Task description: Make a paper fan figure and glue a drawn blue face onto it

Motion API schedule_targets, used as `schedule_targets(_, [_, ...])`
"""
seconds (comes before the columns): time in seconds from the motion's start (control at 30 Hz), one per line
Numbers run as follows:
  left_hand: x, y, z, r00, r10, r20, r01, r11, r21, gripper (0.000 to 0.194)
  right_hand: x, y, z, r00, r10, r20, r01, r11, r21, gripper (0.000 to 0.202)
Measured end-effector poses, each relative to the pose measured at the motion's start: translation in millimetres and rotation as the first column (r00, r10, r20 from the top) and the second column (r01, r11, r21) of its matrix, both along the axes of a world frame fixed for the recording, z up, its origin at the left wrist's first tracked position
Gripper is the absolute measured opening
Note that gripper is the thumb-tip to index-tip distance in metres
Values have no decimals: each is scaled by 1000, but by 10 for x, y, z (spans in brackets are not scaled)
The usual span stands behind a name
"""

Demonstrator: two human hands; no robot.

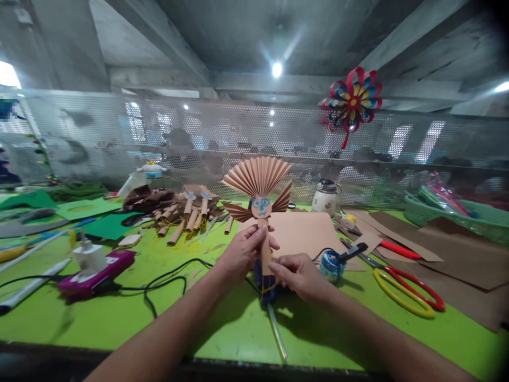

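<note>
A brown paper figure stands upright between my hands. It has a pleated fan on top, two smaller pleated fans at the sides, a round face drawn in blue and a rolled paper tube as its body. My left hand pinches the tube just under the face. Lower down, my right hand grips the tube's bottom end between thumb and fingers. Yellow string dangles from that end. Behind it is a dark blue tool, partly hidden, probably a glue gun, with a clear glue stick sticking out toward me.
Scissors with red and yellow handles and a small blue jar are at the right, near brown paper sheets. A purple power strip with its black cable lies left. Paper tubes are piled behind. A green basket stands far right.
</note>
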State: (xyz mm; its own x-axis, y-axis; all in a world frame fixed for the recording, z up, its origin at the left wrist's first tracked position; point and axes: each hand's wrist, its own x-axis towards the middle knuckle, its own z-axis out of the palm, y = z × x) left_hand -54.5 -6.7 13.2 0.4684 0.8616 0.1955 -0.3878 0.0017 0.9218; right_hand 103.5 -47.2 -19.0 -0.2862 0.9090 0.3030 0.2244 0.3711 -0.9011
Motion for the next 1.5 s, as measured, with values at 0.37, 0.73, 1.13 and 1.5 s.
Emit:
schedule_targets(0.37, [47, -19, -120, 975, -209, -82, 207, 978, -32, 32, 320, 210, 278, 870, -244, -429, 283, 959, 29, 35])
schedule_targets(0.73, [118, 12, -220, 981, -193, -2, 192, 978, -76, 30, 194, 131, 188, 810, -237, -536, 224, 970, -90, 27])
schedule_targets(1.13, [131, -23, -220, 981, -183, 57, 188, 976, -111, 25, 93, 78, 157, 793, -244, -558, 255, 965, -59, 15])
schedule_targets(1.5, [113, -69, -155, 974, -225, 20, 226, 968, -112, 27, 414, 152, 351, 771, 22, -636, -10, 1000, 22, 27])
